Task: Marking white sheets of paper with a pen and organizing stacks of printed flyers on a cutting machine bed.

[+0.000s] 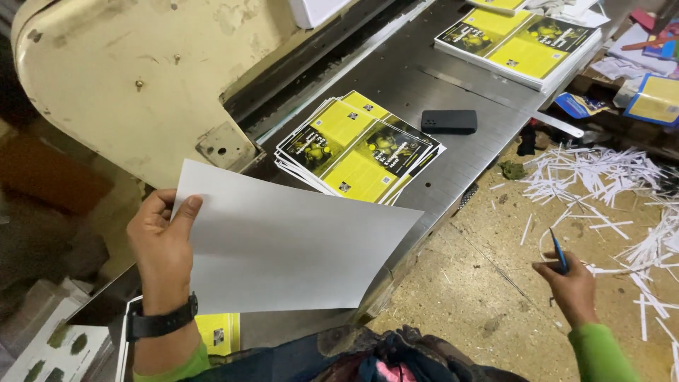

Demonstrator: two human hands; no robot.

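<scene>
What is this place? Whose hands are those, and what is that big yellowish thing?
The one picture comes from a camera worn on a person's head, looking down, so both hands are that person's own. The left hand holds a big blank white sheet by its edge. The right hand holds a thin blue pen out over the floor. The cream machine is large and heavy; what it does does not show here. In front of it is a grey metal table. On that lie a fanned stack of yellow-and-black prints, a dark phone and another stack farther back. Thin white paper strips litter the floor.
</scene>
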